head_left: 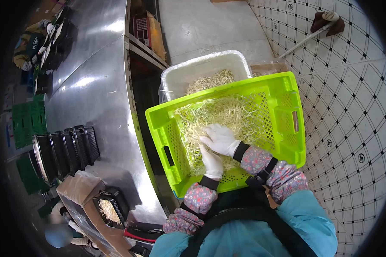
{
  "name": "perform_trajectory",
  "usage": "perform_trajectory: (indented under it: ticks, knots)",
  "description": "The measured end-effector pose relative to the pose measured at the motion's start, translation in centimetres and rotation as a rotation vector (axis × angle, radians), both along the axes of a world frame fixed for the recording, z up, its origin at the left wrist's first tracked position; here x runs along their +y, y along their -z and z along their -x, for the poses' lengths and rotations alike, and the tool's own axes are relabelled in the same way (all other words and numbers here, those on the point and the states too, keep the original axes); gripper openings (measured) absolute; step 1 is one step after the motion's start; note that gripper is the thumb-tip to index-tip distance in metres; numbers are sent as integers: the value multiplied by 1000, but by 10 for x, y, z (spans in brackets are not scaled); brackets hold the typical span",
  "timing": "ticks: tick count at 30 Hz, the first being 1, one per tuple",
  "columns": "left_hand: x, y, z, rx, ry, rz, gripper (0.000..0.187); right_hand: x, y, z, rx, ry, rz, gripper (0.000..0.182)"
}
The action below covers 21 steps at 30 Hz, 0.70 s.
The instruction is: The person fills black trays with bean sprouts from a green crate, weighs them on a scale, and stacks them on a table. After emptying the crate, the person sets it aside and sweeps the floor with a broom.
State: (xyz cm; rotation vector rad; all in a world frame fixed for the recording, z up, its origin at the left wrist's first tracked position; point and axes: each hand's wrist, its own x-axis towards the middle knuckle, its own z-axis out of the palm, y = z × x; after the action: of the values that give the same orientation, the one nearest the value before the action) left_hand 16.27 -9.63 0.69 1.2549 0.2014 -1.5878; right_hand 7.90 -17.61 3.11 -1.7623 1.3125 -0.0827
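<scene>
A bright green plastic crate (297, 128) with perforated walls holds a loose heap of pale, thin bean sprouts (233, 109). Both of my hands, in white gloves, are inside it over the left part of the heap. My right hand (221, 139) has its fingers bent around some sprouts. Close beside and below it, my left hand (211, 162) points up into the same bunch, thumb side toward the right hand. Some fingertips are hidden among the strands. Behind the crate, and partly covered by it, a white tub (171, 83) holds more bean sprouts.
A steel table (94, 55) runs along my left. On it are several stacked black trays (66, 150), a cardboard box (79, 188) and a black tray with sprouts (111, 210). Other people work at the far left. A long-handled tool (306, 40) lies on the patterned floor.
</scene>
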Motion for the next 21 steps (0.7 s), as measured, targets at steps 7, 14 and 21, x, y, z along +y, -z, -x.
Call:
perform_trajectory:
  ticks: [7,14,21]
  knots:
    - [78,51,-78,-578,627,-22,91,-3,49,95,1,95,289,80]
    - [6,-19,-61,-1533,1579,632,114,67,36,120,190,-72,241,125]
    - [-41,62,-40,-1837,1696,746,105,39,63,91,379,-286,254,119]
